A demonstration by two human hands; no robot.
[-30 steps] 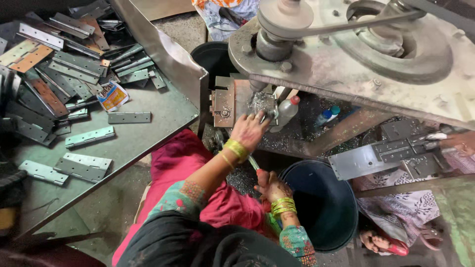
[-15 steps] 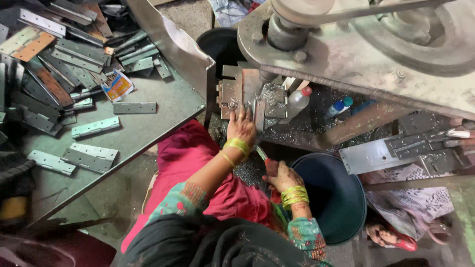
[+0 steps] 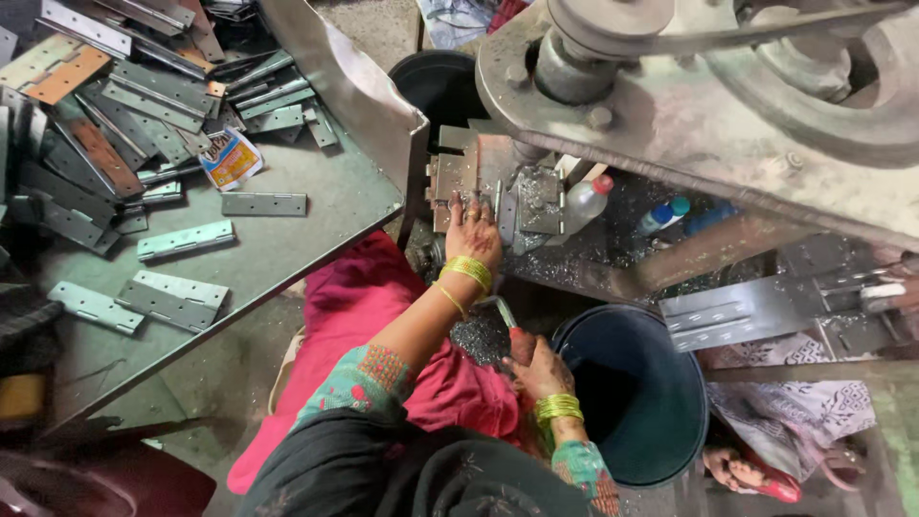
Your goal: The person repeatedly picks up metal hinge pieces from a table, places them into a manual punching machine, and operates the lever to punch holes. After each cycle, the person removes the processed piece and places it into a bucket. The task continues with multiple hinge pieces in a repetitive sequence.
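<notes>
Here, left hand (image 3: 472,228) fingertips touch (flat) metal block (image 3: 458,177).

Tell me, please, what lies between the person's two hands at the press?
In the head view, between the left hand at the die block and the right hand by the dark bucket lies a patch of metal shavings and a small tool's blade.

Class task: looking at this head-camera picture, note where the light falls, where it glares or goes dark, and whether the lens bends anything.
Head view: soft daylight, no hard shadows; pale glare on the grey metal press flywheel housing; the dark blue plastic bucket interior is murky; wide-angle lens bows the grey sheet-metal table edge; left hand sharp, lower corners dim.
</notes>
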